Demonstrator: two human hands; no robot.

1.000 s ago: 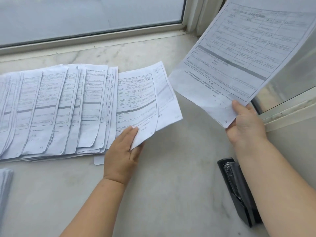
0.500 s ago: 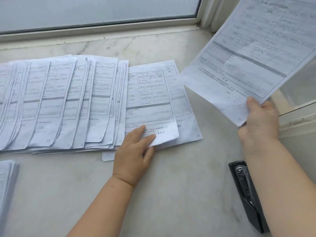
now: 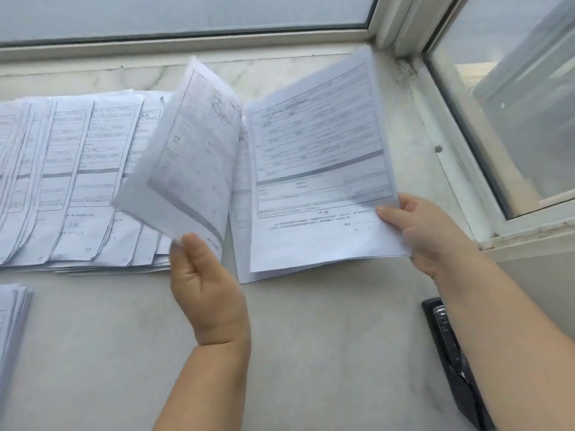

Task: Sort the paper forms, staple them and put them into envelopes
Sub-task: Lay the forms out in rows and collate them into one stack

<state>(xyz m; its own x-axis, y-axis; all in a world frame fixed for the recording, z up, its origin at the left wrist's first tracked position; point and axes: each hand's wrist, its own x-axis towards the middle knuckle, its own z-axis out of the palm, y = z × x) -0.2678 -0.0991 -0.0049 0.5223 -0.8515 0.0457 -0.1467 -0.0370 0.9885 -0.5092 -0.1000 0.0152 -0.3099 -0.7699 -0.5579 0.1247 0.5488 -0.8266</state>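
Lifted off the fan [image 3: 71, 181] since half a second ago, one form [image 3: 186, 157] is tilting upright in the left grip [image 3: 205, 284], pinched at its near corner. Right grip [image 3: 429, 231] is pinching another form [image 3: 320, 169] just beside it, long edges nearly parallel, ready for pairing above the sill [image 3: 311, 353].

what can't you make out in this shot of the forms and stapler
Head view only:
- Print on the lifted form in the left hand: motion-blurred.
- Black stapler: right forearm covers part of it, and the bottom edge cuts it off.
- Small stack: cut off by left edge.
- Sheet under the right hand's form: mostly covered.
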